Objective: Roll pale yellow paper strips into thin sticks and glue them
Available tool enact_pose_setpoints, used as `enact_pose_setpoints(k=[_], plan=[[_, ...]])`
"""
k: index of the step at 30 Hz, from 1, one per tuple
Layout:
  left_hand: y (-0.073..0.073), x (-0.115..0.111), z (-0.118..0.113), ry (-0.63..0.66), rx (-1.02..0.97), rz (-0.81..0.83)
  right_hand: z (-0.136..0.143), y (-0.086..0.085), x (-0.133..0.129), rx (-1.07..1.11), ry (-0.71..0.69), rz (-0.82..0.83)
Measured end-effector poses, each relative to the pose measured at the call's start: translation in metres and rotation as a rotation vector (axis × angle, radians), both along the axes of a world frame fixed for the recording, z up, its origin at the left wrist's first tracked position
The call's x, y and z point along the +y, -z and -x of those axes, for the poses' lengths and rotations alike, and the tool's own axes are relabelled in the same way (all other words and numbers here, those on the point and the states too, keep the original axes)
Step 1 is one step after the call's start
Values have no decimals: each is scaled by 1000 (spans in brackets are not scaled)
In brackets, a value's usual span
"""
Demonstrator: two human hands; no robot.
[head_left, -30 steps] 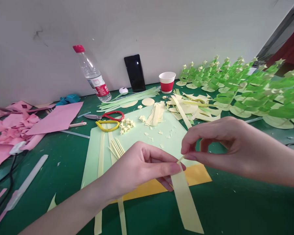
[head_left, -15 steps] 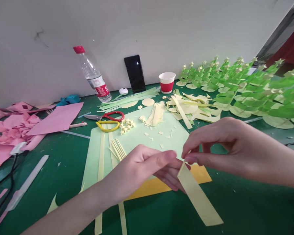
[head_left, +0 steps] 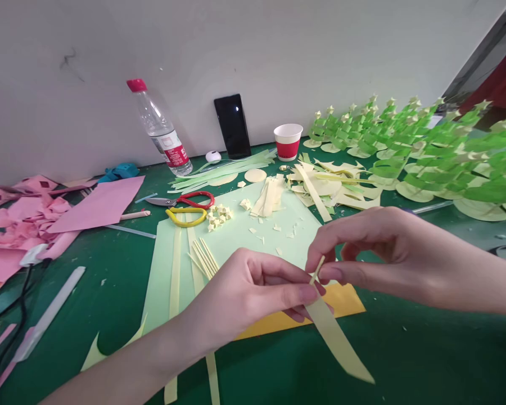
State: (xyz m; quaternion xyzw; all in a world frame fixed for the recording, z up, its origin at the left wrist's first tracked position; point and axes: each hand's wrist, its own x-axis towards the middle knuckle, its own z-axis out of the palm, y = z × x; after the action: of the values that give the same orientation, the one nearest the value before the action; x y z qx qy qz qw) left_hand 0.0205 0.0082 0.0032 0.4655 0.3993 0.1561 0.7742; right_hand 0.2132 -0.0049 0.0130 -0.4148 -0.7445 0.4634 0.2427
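Note:
Between thumb and fingers, my left hand (head_left: 253, 287) pinches a pale yellow paper strip (head_left: 339, 340) near its rolled upper end. The strip's wide end hangs down to the right over the green table. My right hand (head_left: 371, 259) has its thumb and index finger closed at the thin rolled tip, which sticks up between the hands. Under and behind them lie a light green sheet (head_left: 287, 230) and an orange sheet (head_left: 348, 301). Several thin paper rolls (head_left: 204, 257) rest on the green sheet, left of my hands.
Red-and-yellow scissors (head_left: 194, 199), small folded stars (head_left: 219, 216) and paper scraps lie ahead. A bottle (head_left: 168, 140), a phone (head_left: 233, 126) and a cup (head_left: 287, 143) stand at the wall. Green paper trees (head_left: 442, 152) fill the right; pink paper (head_left: 99, 205) lies left.
My left thumb has come down onto the strip, and the fingers have closed around its rolled end. My right fingers have shifted slightly left, and the strip's free end has swung a little left.

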Motion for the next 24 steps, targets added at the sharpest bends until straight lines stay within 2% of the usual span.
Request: enact_pose_setpoints(k=[4, 12, 15, 20, 24], plan=[[0, -1, -2, -69, 53, 24, 3, 4, -1, 8, 29, -10], [-1, -4, -5, -77, 72, 67, 7, 16, -10, 71, 67, -155], [2, -5, -7, -75, -6, 84, 8, 17, -10, 96, 42, -149], [3, -9, -4, -151, -58, 51, 6, 16, -8, 191, 85, -120], [1, -7, 1, -106, -98, -6, 1, 11, -4, 195, 44, -77]])
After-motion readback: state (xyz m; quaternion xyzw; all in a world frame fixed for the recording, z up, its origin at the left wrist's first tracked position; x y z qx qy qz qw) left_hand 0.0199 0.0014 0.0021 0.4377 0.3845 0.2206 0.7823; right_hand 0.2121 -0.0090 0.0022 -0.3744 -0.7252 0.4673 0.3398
